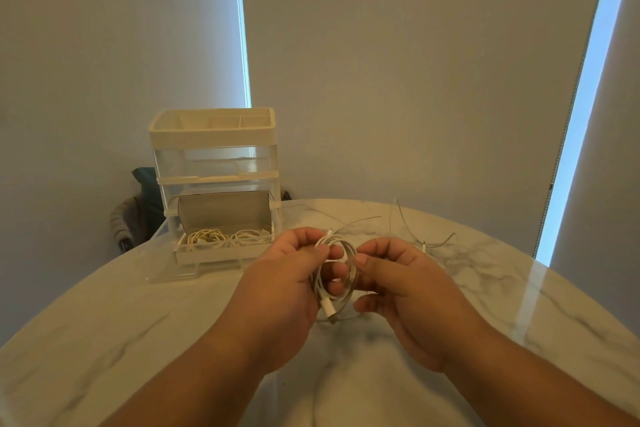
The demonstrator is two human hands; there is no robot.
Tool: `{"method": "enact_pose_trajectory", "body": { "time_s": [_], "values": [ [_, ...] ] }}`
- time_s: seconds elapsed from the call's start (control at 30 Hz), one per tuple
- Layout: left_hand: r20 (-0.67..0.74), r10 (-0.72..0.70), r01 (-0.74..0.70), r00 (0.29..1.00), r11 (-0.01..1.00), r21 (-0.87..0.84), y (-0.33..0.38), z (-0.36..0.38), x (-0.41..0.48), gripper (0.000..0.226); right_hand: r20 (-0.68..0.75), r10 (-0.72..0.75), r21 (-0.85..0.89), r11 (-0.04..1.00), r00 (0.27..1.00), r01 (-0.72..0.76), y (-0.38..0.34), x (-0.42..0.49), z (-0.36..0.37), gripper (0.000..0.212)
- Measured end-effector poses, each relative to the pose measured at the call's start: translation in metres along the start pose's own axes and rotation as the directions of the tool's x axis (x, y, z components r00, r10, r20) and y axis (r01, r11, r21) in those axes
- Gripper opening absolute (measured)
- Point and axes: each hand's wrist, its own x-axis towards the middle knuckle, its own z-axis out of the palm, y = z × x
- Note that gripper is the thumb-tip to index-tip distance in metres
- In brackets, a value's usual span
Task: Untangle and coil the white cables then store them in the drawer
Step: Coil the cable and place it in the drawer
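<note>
Cable coil point(325, 303) between left grip point(287, 281), right grip point(401, 288)

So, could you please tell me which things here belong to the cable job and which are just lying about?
Job: white cable coil in left hand and right hand; loose white cable; open drawer holding coiled cables.
Lying about: chair; top tray.

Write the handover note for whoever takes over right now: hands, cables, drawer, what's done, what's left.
Hands: the left hand grips a nearly coiled white cable; the right hand pinches the same coil near its top.
Things: the bottom drawer stands pulled open with two coiled cables inside. At least one loose cable lies uncoiled on the table, beyond the right hand.
Done: two coils stored.
Left: finish this coil and store it, then coil and store the loose cable.
</note>
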Motion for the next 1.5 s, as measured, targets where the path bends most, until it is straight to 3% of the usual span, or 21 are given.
{"method": "enact_pose_trajectory", "body": {
  "time_s": [0.17,0.27,0.33,0.5,0.63,0.8,0.93,1.07,1.33,1.5],
  "values": [
    [-0.019,-0.018,0.017,1.000,0.997,-0.071,-0.001,0.000,0.001,0.015,0.022,0.033,0.040,0.999,0.999,-0.033,0.000,-0.003,0.004,0.017],
    [-0.091,0.061,-0.041,0.994,0.977,0.210,-0.002,-0.005,0.003,0.012,-0.025,0.031,0.006,0.999,0.999,-0.031,0.000,-0.001,0.003,0.014],
    [-0.114,0.075,-0.041,0.991,0.960,0.275,-0.002,-0.008,0.004,0.014,-0.052,0.021,-0.011,1.000,0.998,-0.021,0.000,0.001,0.000,0.012],
    [-0.084,-0.035,0.048,0.996,0.988,0.149,-0.003,-0.007,0.002,0.017,-0.066,-0.016,-0.041,0.999,0.998,0.014,-0.002,0.003,-0.004,0.013],
    [0.002,-0.226,0.226,0.974,0.974,0.003,0.003,-0.008,0.000,0.024,-0.067,-0.022,-0.026,0.999,0.998,0.020,-0.004,0.005,-0.008,0.013],
    [-0.004,-0.244,0.243,0.970,0.969,-0.041,0.000,-0.012,0.003,0.023,-0.030,-0.007,-0.043,0.999,1.000,0.005,-0.003,0.005,-0.008,0.013],
    [0.105,-0.309,0.321,0.945,0.939,-0.122,0.003,-0.013,0.002,0.027,-0.028,0.010,0.002,1.000,1.000,-0.010,-0.004,0.005,-0.009,0.013],
    [0.150,-0.285,0.302,0.947,0.947,-0.107,0.006,-0.014,0.000,0.015,-0.031,0.031,0.041,0.999,0.999,-0.030,-0.005,0.007,-0.009,0.014],
    [-0.023,-0.207,0.207,0.978,0.978,-0.020,0.006,-0.016,0.003,0.027,-0.027,0.012,0.034,0.999,1.000,-0.011,-0.006,0.008,-0.011,0.015],
    [0.059,-0.281,0.280,0.958,0.960,0.025,0.008,-0.016,0.000,0.030,-0.032,0.024,0.074,0.997,0.999,-0.022,-0.006,0.008,-0.013,0.016]
  ]
}}
